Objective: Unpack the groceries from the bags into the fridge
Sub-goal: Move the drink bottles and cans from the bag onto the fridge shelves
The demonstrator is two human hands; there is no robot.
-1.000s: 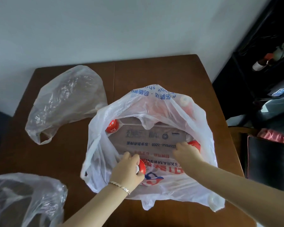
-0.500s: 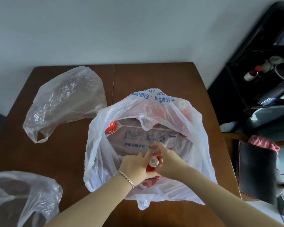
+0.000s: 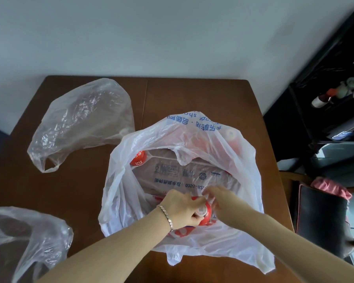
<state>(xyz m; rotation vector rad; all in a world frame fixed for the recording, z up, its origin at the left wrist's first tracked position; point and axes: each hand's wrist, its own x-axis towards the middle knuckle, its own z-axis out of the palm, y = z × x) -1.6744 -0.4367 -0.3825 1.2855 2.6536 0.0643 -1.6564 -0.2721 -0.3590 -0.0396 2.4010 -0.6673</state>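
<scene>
Head view: over brown table (image 3: pixel 192 94), left hand (image 3: pixel 182 209) and right hand (image 3: pixel 221 198) fingers (image 3: pixel 211 194) clamp bottle (image 3: pixel 203 211).

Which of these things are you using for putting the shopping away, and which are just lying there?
For the job: printed shopping bag; red bottle gripped by the left hand, right hand beside it; second red bottle in the bag.

Just lying about: far clear bag and near clear bag on the table; pink cloth; dark shelf.
</scene>
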